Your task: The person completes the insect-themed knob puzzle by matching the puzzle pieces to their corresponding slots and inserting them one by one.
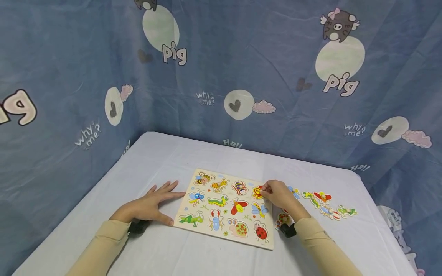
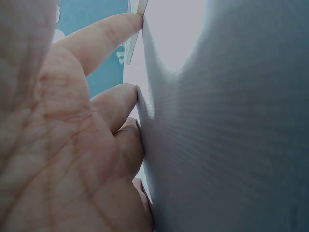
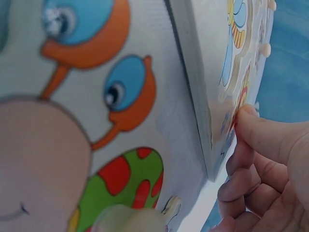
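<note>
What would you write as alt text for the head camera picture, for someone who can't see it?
A person's right hand pinches a piece at the top right corner of a wooden insect puzzle board on a white table, while the left hand lies flat beside the board's left edge. More loose insect pieces lie to the right, before a blue cartoon-pig curtain.

Bench (image 1: 145, 245) covered in pale lilac-white cloth, blue printed fabric behind it. Lying flat on it: rectangular wooden insect puzzle board (image 1: 226, 232), near centre. Just right of the board, loose flat colourful insect-shaped puzzle pieces (image 1: 326, 205), scattered.
</note>
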{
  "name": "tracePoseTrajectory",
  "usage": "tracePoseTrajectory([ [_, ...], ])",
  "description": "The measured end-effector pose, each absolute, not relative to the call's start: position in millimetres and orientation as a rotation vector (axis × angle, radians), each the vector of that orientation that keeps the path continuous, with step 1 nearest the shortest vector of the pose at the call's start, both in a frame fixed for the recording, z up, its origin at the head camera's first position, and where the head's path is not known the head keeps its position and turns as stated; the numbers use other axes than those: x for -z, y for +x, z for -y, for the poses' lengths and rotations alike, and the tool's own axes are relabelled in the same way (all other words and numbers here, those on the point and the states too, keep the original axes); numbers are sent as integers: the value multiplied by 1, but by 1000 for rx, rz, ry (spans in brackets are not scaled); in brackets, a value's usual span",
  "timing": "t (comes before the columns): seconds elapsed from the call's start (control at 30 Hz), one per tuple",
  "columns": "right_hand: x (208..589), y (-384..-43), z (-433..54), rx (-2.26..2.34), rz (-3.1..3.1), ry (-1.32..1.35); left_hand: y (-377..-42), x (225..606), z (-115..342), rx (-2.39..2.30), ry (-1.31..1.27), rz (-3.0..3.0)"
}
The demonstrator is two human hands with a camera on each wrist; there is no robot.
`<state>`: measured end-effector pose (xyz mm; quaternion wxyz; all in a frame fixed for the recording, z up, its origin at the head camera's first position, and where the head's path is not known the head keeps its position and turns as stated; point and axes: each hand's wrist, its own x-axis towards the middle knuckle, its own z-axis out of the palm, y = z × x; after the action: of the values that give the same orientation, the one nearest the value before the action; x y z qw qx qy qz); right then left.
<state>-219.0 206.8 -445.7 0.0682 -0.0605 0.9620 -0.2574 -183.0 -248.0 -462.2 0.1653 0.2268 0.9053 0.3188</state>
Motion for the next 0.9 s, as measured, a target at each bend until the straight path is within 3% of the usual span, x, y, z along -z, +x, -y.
tracePoseTrajectory([
  [0.37, 447, -218, -206, 867, -2850, -53, -185, 465, 249, -908, 652, -2586],
  [0.9, 438, -209, -226, 946, -2853, -96, -184, 462, 249, -915, 670, -2581],
])
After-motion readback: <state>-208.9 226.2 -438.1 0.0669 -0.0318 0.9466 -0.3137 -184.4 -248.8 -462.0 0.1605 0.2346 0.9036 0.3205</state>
